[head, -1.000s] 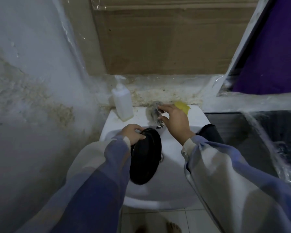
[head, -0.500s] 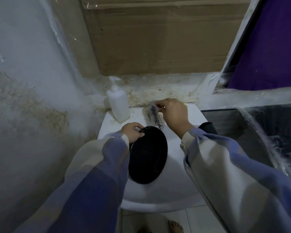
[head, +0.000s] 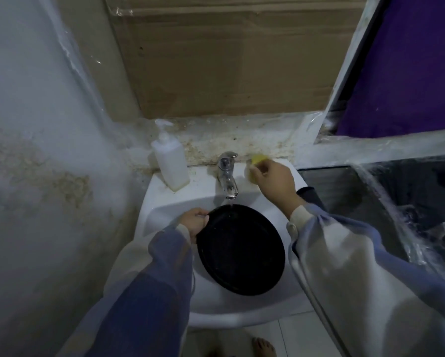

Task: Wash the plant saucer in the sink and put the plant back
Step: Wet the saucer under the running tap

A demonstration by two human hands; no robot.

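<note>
A person stands over a small white sink (head: 164, 197) with the black plant saucer (head: 242, 249) tilted inside the basin, its upper rim directly beneath the tap (head: 228, 176), apparently so the thin stream of water lands on its inner face and drains downward; the left hand (head: 194, 222) is clamped on the saucer's upper-left rim, steadying it at that angle; the right hand (head: 275, 180) is closed around a yellow sponge (head: 257, 161) at the back ledge just right of the tap, seemingly lifting it for scrubbing; a soap bottle (head: 171, 166) stands on the ledge to the tap's left, near but apart from the saucer; the basin is narrow, the saucer fills much of it, and the wall at left crowds it, so open room lies mainly on the right; no plant is visible.
</note>
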